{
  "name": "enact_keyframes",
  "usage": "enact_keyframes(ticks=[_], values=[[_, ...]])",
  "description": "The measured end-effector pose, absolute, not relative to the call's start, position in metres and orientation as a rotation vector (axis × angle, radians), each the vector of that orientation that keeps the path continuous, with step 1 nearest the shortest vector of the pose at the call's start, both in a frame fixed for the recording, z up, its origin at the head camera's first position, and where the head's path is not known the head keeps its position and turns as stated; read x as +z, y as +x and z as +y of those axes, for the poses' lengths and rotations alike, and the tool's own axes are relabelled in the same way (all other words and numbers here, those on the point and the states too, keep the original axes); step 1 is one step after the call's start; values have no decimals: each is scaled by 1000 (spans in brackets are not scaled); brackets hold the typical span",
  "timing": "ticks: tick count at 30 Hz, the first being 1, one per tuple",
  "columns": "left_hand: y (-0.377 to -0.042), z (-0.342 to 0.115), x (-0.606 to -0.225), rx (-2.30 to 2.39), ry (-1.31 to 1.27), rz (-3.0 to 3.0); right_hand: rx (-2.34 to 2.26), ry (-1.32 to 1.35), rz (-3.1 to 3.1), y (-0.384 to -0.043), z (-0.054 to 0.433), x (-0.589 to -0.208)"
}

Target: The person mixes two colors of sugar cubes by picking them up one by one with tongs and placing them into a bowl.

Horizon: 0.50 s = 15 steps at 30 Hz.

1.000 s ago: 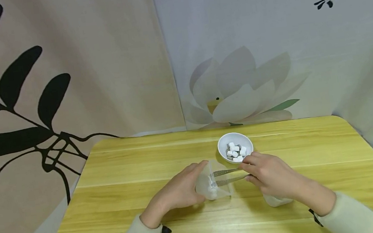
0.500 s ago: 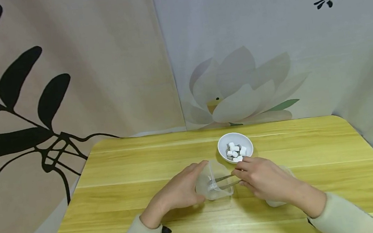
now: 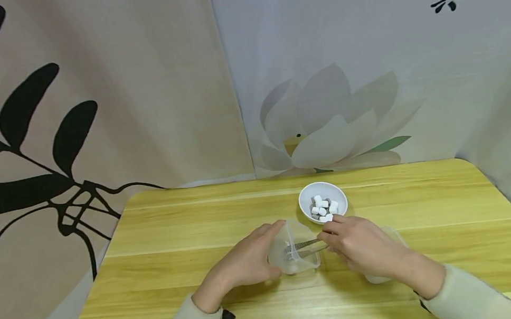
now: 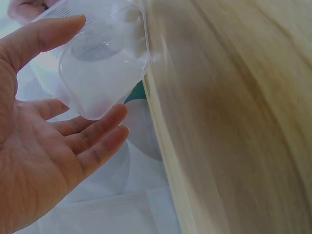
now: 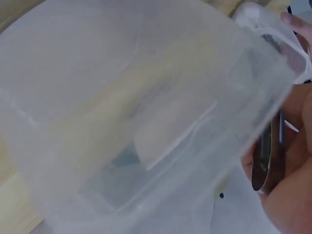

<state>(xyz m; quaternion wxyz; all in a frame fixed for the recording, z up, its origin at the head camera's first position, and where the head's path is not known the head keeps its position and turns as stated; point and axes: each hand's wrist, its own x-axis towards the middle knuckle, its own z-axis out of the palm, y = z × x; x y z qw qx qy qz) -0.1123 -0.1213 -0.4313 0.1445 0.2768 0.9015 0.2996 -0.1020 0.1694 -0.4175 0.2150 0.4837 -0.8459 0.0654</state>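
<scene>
My left hand (image 3: pixel 244 259) grips a clear plastic container (image 3: pixel 280 252) that lies tipped, its mouth facing right. In the left wrist view the thumb is over the container (image 4: pixel 100 80) and the other fingers are beneath. Metal tongs (image 3: pixel 308 244) are pinched in my right hand (image 3: pixel 367 249), their patterned tips inside the container. Their bent end (image 5: pixel 269 156) shows in the right wrist view. Whether the tips hold anything is unclear. A white bowl (image 3: pixel 304 193) with several small white pieces (image 3: pixel 322 211), like marshmallows, stands just beyond the right hand.
A second translucent container (image 3: pixel 393 233) stands partly behind my right hand and fills much of the right wrist view. Everything is on a wooden table (image 3: pixel 185 210). A printed cloth (image 3: pixel 170 85) hangs behind its far edge.
My right hand has moved left, bringing the tongs deeper into the clear container; their arms have come closer together. In the last half second little differs. The left hand holds still.
</scene>
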Motion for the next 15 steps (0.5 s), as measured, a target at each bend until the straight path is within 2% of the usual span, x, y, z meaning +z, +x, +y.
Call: enact_keyframes(ticks=[15], values=[[-112, -121, -432, 857, 786, 2609, 380, 1166, -2406, -105, 204, -396]])
